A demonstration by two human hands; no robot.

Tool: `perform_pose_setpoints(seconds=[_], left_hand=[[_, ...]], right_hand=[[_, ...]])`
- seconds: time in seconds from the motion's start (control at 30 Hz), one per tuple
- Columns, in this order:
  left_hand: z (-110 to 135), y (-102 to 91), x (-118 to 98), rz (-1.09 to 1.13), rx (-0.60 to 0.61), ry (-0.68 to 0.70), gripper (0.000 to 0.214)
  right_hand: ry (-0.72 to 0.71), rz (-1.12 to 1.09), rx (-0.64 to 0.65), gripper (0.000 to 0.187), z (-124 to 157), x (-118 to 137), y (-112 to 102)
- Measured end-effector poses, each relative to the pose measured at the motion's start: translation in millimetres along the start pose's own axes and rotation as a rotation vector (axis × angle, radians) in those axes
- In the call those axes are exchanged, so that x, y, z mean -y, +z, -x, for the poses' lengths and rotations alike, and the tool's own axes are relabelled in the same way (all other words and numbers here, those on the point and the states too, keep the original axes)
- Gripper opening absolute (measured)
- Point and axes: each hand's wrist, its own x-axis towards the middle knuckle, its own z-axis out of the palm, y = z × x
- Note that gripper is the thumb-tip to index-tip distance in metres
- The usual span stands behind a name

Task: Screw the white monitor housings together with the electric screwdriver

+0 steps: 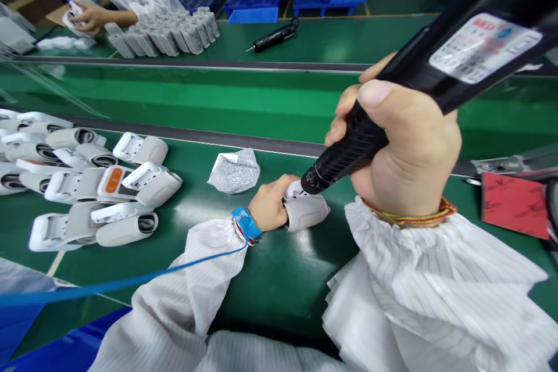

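My right hand (401,145) is wrapped round a black electric screwdriver (436,64). Its tip points down at a grey and white plastic device (307,209) lying on the green table. My left hand (272,203) is closed on that device and holds it down; a blue wrist strap (245,224) with a blue cord runs from my left wrist. Just behind my left hand lies a small clear bag of screws (235,171).
A pile of several grey-white devices (87,186) lies at the left. A green conveyor belt (218,96) runs across the middle. Beyond it a co-worker's hand (89,17) handles rows of the same devices (165,35); another black screwdriver (274,36) lies there. A red pad (514,203) sits at right.
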Motion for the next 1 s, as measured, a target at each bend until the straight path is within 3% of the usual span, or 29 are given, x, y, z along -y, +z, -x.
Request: perform_pose_setpoints(seconds=[1.0], left_hand=[[0.5,-0.6,-4.3,0.004,0.043,-0.087,0.031]], right_hand=[[0.020,0.047,-0.047,0.014,-4.0,-2.6,-3.5]])
